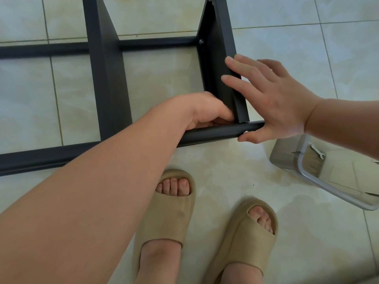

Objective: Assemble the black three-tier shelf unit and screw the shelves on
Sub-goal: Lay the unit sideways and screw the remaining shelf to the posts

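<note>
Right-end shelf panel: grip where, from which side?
Its near end, just above the front rail, from the outer right side: the shelf panel stands on edge, flat face outward, and the left hand fills the inner corner.

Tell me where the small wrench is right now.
Head view, far right: the small wrench lies at the clear plastic container on the floor, just below the right forearm.

Pale cream floor (287, 21) of large glossy tiles, with thin grey grout lines crossing it. Soft, even light gives the tiles a faint sheen. Toward the floor's right edge sits a clear plastic box (285, 154).
</note>
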Demonstrator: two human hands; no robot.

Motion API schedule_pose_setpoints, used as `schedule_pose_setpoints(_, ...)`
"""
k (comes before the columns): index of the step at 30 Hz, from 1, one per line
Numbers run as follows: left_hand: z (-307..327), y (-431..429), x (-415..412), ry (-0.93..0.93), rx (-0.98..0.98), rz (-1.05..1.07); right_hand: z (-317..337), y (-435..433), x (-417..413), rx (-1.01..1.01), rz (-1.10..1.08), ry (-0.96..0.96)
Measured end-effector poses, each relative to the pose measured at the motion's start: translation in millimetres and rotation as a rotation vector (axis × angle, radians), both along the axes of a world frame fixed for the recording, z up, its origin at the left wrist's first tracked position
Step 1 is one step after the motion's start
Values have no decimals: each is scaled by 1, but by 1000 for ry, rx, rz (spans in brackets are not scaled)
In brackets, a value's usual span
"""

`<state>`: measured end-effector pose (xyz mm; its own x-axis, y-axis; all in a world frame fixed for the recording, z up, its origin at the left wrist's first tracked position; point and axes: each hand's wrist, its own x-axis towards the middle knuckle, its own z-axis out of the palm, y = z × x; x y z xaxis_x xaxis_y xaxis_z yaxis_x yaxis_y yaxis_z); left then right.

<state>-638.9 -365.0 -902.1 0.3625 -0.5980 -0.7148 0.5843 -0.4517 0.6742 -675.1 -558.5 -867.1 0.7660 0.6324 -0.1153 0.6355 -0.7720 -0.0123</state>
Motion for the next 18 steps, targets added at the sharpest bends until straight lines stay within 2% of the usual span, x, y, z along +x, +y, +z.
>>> schedule_pose_setpoints(18,4,2,-1,67,-43,12,-1,-1,-1,3,-7,22)
